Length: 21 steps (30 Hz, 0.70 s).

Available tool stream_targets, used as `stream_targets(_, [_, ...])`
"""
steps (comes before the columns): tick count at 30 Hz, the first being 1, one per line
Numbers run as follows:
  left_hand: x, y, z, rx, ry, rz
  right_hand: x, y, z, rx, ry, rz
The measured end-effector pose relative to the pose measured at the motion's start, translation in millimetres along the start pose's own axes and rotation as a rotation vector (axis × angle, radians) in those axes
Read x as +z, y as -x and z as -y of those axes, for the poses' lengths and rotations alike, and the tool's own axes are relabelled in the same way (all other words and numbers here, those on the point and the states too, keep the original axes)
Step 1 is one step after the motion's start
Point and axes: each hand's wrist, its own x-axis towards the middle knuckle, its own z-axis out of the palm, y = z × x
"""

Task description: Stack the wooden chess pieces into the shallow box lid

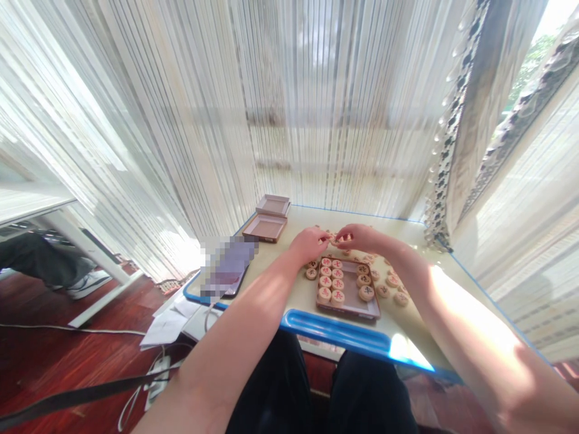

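Note:
Beyond the near box, my left hand (311,244) reaches in among loose Chinese chess pieces, its fingertips pinched at a small round piece (333,237). Facing it, my right hand (358,237) curls thumb and fingers around another piece at the same spot; the fingers partly hide both pieces. Just in front of the hands lies a shallow brown box (348,314). Pieces with red characters (337,284) fill two columns on its left side. Several dark-marked pieces (366,293) form one column along its right side.
More pieces (401,298) lie scattered right of the box, and a few (311,273) sit to its left. Two open trays (266,228) stand at the back left, near a tablet-like device (228,268). The cream table has a blue edge (335,330). String curtains (316,150) hang behind.

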Motion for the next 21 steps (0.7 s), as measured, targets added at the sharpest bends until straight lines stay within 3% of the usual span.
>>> stream_targets(5, [-4.2,4,-18,0.028,0.198,-0.018,-14,32,11,0.008,-0.056,-0.097])
stream_targets(10, [-7.3,11,-38,0.078,0.327,-0.013,-16,69,18,-0.039,-0.091,-0.229])
stream_targets(15, [-5.4,16,-54,0.128,0.375,0.006,-7,105,15,0.005,-0.193,-0.379])
stream_targets(21, [-6.4,28,-68,0.202,0.374,0.049,14,139,19,0.059,-0.284,-0.455])
